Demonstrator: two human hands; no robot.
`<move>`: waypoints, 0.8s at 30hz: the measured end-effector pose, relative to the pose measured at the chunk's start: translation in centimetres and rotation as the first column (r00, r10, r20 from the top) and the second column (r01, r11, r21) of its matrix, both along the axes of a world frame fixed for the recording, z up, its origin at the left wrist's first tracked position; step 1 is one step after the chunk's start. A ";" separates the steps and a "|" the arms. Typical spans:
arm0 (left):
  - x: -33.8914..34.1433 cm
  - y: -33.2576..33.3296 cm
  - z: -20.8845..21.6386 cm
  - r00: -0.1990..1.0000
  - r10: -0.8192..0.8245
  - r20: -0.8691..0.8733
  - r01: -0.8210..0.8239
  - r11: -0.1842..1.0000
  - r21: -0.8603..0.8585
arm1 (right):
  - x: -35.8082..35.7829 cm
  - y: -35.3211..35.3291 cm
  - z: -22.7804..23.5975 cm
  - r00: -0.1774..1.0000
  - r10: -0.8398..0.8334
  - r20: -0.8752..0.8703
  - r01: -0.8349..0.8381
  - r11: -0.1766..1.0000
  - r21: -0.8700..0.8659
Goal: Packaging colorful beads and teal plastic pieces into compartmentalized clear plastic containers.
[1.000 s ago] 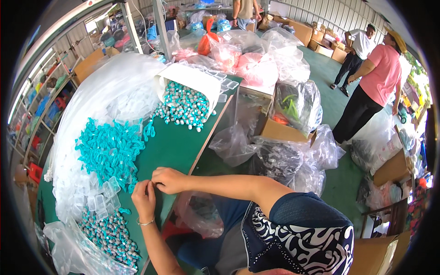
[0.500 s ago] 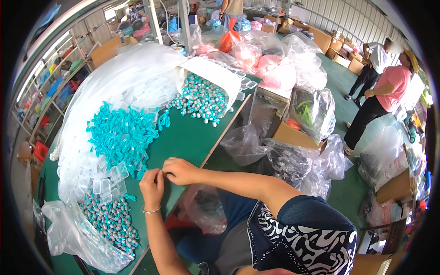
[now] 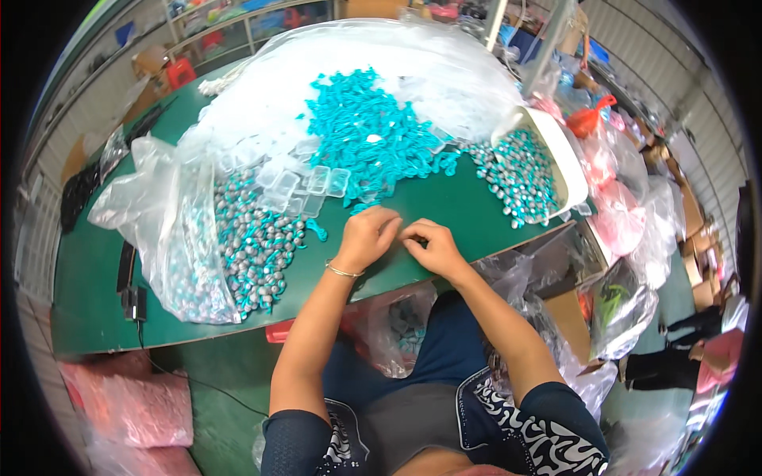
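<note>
the bare left hand [image 3: 368, 238] and bare right hand [image 3: 435, 247] sit just apart; any grip cannot be told. looped teal cords [image 3: 357, 127] lie heaped beyond them.

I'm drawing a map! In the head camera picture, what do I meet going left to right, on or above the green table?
Clear plastic bag → pile of grey-and-teal beads → left hand → right hand → white tub.
</note>
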State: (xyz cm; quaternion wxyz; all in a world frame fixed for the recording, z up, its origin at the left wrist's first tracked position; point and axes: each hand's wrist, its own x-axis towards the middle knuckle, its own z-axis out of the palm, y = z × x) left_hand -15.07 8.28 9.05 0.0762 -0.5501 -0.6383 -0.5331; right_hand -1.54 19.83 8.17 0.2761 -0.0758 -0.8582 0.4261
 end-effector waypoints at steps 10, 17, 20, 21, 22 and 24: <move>-1.2 -0.4 1.1 0.938 0.205 0.281 -0.248 0.960 0.128 | -7.4 2.6 3.7 0.991 0.035 -0.132 0.000 0.968 0.252; -3.7 -1.1 0.9 0.758 0.129 0.639 -0.439 0.826 0.354 | -12.3 0.1 4.1 0.982 0.114 -0.153 0.019 0.737 0.676; -4.2 -1.0 0.8 0.690 0.108 0.716 -0.481 0.807 0.342 | -13.8 0.4 2.9 0.974 0.153 -0.166 0.020 0.675 0.737; -4.4 -1.0 0.8 0.674 0.102 0.732 -0.488 0.805 0.337 | -13.9 0.7 2.5 0.972 0.168 -0.163 0.004 0.685 0.729; -4.6 -1.2 0.7 0.673 0.102 0.733 -0.492 0.802 0.340 | -13.9 0.5 2.5 0.969 0.192 -0.156 -0.022 0.695 0.719; -4.8 -1.4 0.5 0.670 0.097 0.736 -0.493 0.799 0.344 | -13.6 0.9 2.9 0.949 0.224 -0.223 -0.008 0.723 0.691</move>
